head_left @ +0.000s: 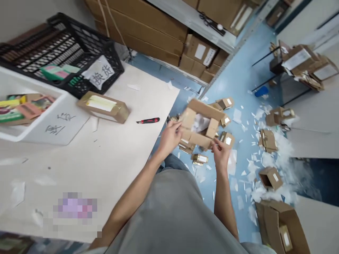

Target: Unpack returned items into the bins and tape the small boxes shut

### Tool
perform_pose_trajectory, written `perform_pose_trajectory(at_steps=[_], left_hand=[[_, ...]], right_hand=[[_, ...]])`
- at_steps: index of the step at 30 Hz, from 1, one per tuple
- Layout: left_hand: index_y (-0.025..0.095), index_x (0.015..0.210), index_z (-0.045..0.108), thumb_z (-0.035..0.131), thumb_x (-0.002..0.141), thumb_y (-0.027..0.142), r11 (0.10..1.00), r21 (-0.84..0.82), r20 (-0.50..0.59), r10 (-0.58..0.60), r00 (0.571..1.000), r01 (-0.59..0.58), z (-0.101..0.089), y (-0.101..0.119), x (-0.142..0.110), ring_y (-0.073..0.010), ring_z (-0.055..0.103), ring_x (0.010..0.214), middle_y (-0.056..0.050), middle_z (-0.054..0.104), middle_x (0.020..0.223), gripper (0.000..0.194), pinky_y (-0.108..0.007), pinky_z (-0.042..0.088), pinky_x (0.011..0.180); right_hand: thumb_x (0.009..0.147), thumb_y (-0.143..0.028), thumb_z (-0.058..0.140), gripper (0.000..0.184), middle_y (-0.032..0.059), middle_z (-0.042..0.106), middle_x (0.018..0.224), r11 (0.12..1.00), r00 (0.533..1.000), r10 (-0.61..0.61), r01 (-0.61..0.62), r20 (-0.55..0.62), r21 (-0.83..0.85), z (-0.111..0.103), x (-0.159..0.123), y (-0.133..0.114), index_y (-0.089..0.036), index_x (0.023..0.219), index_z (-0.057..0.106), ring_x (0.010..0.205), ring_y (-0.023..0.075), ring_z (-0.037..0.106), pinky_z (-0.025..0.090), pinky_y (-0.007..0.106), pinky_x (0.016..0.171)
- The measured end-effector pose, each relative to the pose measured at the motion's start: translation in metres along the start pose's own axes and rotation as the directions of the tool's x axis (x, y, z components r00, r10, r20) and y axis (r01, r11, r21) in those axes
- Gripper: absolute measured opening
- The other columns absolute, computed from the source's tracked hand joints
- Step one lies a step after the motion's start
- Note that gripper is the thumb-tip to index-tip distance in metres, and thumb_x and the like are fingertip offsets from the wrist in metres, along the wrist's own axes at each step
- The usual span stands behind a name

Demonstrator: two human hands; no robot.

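Both my hands hold an open brown cardboard box [202,121] out past the right edge of the white table [106,151], above the blue floor. My left hand [169,137] grips the box's left side, fingers curled round a flap. My right hand [221,151] pinches its lower right corner. White packing paper shows inside the box.
On the table lie a red and black utility knife [148,120], a closed brown box [103,106], a white tray [39,123] of coloured packs and a black crate [87,46]. Empty boxes and white scraps litter the floor [246,88]. Stacked cartons [148,28] fill shelves behind.
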State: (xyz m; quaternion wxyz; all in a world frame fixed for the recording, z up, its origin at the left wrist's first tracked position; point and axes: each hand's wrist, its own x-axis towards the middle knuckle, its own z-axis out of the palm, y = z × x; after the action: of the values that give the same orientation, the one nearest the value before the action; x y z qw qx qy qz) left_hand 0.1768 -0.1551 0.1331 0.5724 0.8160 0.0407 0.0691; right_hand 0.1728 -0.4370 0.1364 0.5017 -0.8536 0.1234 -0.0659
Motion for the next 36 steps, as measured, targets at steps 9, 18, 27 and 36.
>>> perform_pose_trajectory(at_steps=[9, 18, 27, 36], left_hand=[[0.020, 0.176, 0.049, 0.060, 0.111, 0.041, 0.938, -0.329, 0.350, 0.227, 0.909, -0.108, 0.074, 0.067, 0.018, -0.0322, 0.039, 0.175, -0.012, 0.044, 0.185, 0.069, -0.050, 0.031, 0.146], [0.011, 0.149, 0.072, 0.075, 0.099, 0.057, 0.857, -0.487, 0.047, -0.169, 0.984, 0.171, -0.030, -0.037, -0.052, -0.0362, 0.073, 0.145, -0.024, 0.075, 0.152, 0.068, -0.055, 0.053, 0.131], [0.017, 0.134, 0.080, 0.079, 0.097, 0.061, 0.816, -0.555, -0.487, -0.478, 0.731, 0.164, -0.121, -0.085, -0.124, -0.0340, 0.072, 0.145, -0.018, 0.079, 0.149, 0.058, -0.052, 0.052, 0.132], [0.018, 0.130, 0.083, 0.084, 0.092, 0.060, 0.797, -0.593, -0.665, -0.564, 0.489, 0.112, -0.162, -0.078, -0.109, -0.0346, 0.074, 0.141, -0.016, 0.081, 0.144, 0.057, -0.053, 0.051, 0.132]], right_hand=[[0.099, -0.060, 0.067, 0.072, 0.0257, 0.069, 0.154, 0.997, 0.855, -0.054, 0.079, -0.516, 0.026, -0.047, -0.050, 0.002, -0.014, 0.155, 0.065, 0.138, 0.0358, 0.075, 0.068, 0.052, 0.108], [0.100, -0.063, 0.063, 0.066, 0.0232, 0.079, 0.135, 0.970, 0.968, -0.237, 0.232, 0.083, 0.074, 0.090, -0.015, -0.047, -0.013, 0.139, 0.076, 0.119, 0.0299, 0.079, 0.065, 0.045, 0.106], [0.102, -0.051, 0.066, 0.046, 0.0176, 0.077, 0.136, 0.837, 0.632, -0.543, 0.461, 0.552, 0.296, 0.280, -0.018, -0.125, -0.019, 0.132, 0.078, 0.114, 0.0254, 0.076, 0.067, 0.040, 0.095], [0.089, -0.035, 0.082, 0.050, 0.0219, 0.071, 0.144, 0.725, 0.261, -0.532, 0.631, 0.805, 0.275, 0.471, -0.010, -0.159, -0.015, 0.135, 0.075, 0.142, 0.0343, 0.063, 0.053, 0.051, 0.124]])
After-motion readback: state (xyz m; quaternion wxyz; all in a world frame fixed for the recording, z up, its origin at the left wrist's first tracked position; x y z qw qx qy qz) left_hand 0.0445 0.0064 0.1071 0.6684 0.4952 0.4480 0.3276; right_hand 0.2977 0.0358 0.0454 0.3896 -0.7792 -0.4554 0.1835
